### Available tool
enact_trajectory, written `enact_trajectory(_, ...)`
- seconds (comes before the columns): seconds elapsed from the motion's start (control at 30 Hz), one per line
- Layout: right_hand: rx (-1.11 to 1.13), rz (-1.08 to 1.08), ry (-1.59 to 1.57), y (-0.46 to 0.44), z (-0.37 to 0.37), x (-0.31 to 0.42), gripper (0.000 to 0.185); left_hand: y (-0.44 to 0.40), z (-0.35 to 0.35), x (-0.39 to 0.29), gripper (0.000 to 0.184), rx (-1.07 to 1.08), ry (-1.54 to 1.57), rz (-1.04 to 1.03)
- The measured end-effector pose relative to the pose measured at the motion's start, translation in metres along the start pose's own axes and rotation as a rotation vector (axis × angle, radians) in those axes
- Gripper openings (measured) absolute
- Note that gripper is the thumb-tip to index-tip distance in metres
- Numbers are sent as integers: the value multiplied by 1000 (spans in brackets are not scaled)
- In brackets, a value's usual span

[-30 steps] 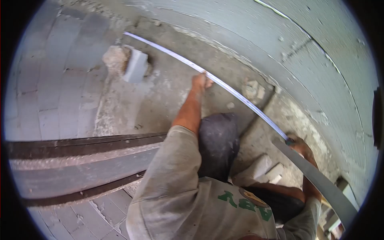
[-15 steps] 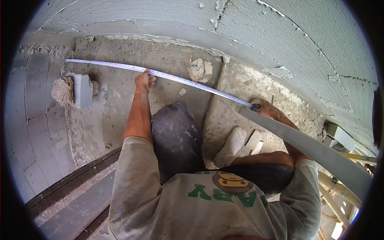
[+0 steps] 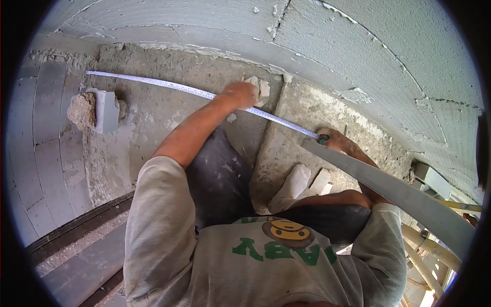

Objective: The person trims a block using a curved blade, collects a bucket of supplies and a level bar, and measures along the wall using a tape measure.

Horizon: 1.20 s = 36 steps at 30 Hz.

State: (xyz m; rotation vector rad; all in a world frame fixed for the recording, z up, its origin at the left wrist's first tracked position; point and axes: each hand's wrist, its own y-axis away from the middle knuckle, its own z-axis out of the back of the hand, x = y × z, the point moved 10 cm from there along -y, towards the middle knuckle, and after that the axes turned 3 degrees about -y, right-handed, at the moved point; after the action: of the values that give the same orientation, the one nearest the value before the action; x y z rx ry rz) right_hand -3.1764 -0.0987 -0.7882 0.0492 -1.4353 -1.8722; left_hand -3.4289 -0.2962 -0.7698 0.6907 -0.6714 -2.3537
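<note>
A white tape measure blade (image 3: 169, 84) runs extended over the concrete floor, its far end close to the block wall at left. My right hand (image 3: 337, 142) is closed on the tape measure's case (image 3: 323, 138), which is mostly hidden by the fingers. Over the middle of the blade is my left hand (image 3: 239, 95), blurred by motion, so its fingers cannot be made out. Just beyond it lies a broken, crumpled-looking pale lump (image 3: 264, 91). A long grey flat strip (image 3: 388, 176) slants from beside my right hand toward the lower right.
A grey block wall (image 3: 353, 56) curves along the far side, and another (image 3: 48, 133) stands at left. A rough stone (image 3: 82, 111) and a cut block piece (image 3: 106, 111) sit near it. Small offcuts (image 3: 321, 181) lie beside my foot (image 3: 296, 180). Wooden poles (image 3: 424, 240) are at lower right.
My left hand has left its earlier spot on the tape blade and moved right along it toward the pale lump. My right hand stays on the case.
</note>
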Motion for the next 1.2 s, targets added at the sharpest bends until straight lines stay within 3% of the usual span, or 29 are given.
enact_trajectory(0.3,10,74,23,-16,-3,-18,35,-41,-5,-23,29,127,-16,91)
enact_trajectory(0.47,-60,119,55,-20,0,-21,34,-56,-28,-61,29,4,98,68)
enact_trajectory(0.57,22,43,29,-29,-9,-39,36,-58,-42,-48,30,-63,209,142)
enact_trajectory(0.67,-70,116,63,-29,-4,-36,34,-92,-88,-32,31,40,384,87)
enact_trajectory(0.77,-35,79,46,-20,-3,-24,34,-76,-61,-47,31,-52,374,151)
enact_trajectory(1.0,-38,31,78,-39,-8,-53,36,-95,-71,-52,30,-66,367,-42)
enact_trajectory(1.07,-63,24,116,-39,-6,-54,32,-86,-62,-60,36,-71,332,-92)
enact_trajectory(1.2,-47,28,63,-33,-7,-46,34,-87,-60,-48,50,-155,494,10)
